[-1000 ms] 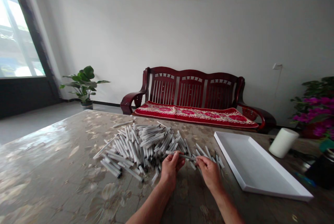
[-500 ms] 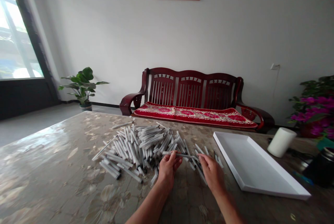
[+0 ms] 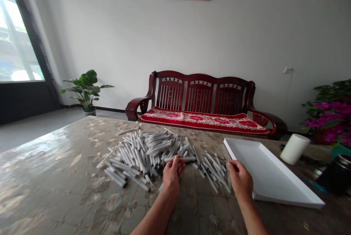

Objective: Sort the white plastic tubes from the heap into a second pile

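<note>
My left hand is closed on a whitish pen barrel, pinched between thumb and fingers and lying nearly level. To its right, my right hand is closed on one end of a thin dark pen refill, which points left and slightly up. A gap separates the refill from the barrel. Behind and left of my left hand lies a large heap of similar white pens, many with dark ends. Between my hands rests a smaller spread of pens.
A shallow white box lid lies right of my right hand. Beyond it stand a white cylinder and a dark cup. A red wooden bench is behind the patterned table.
My right hand has moved right, away from my left, and a thin dark refill now shows in it, apart from the barrel. My left hand has shifted slightly left.
</note>
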Available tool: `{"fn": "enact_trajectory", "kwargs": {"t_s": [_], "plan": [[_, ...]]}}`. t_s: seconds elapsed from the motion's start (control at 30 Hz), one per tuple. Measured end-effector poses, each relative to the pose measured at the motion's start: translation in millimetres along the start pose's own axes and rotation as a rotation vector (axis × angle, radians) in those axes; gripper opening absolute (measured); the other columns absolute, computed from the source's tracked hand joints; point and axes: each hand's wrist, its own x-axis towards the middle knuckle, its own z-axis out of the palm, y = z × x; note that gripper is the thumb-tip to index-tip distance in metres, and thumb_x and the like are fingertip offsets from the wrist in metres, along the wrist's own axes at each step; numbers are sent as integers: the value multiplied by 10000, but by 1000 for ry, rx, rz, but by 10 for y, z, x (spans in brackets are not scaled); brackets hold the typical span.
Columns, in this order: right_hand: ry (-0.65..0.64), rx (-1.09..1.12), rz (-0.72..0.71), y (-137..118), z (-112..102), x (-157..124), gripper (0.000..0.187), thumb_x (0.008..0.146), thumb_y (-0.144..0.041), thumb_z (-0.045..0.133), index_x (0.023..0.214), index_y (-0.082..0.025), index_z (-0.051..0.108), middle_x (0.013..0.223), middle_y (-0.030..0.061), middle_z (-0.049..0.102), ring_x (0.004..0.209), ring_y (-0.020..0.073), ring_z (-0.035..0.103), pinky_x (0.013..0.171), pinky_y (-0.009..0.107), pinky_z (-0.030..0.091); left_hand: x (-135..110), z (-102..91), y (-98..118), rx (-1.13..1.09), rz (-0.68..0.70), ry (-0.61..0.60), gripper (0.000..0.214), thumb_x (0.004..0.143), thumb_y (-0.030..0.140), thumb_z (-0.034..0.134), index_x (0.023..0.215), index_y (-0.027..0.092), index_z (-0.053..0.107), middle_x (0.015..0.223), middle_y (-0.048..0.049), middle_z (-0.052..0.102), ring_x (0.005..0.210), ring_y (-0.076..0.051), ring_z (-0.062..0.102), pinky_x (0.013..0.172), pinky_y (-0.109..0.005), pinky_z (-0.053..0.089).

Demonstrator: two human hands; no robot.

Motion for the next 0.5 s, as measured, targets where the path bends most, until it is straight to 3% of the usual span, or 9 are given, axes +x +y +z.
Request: {"fn": "enact_trajectory", "kwargs": {"t_s": [0.17, 0.3, 0.4, 0.5], "plan": [[-88, -249, -113, -16, -10, -50, 320, 818, -451, 474, 808, -240, 715, 843, 92, 734, 797, 259, 662, 667, 331, 462, -24, 9, -73, 56, 1, -98, 331, 584, 320, 934, 757, 132, 723, 719, -23, 723, 621, -115, 678, 588, -194, 544], [-79, -140, -246, -199, 43, -155, 387, 870, -509, 461, 864, -223, 721, 936, 117, 718, 914, 279, 642, 796, 371, 489, -94, 28, -139, 117, -8, -178, 454, 481, 424, 956, 750, 136, 733, 724, -25, 719, 622, -126, 662, 594, -217, 528], [-307, 167, -200, -392, 131, -293, 433, 930, -559, 427, 926, -238, 717, 923, 90, 731, 878, 246, 665, 785, 348, 521, -161, 33, -220, 222, -16, -256, 471, 513, 495, 926, 767, 141, 748, 759, -52, 734, 663, -150, 665, 627, -241, 519], [-580, 343, -99, -553, 229, -428, 446, 911, -615, 481, 750, -246, 674, 636, 18, 634, 622, 199, 604, 559, 294, 469, -203, 30, -282, 305, 9, -356, 458, 565, 531, 894, 748, 136, 753, 730, -61, 730, 658, -150, 646, 643, -241, 493]]}}
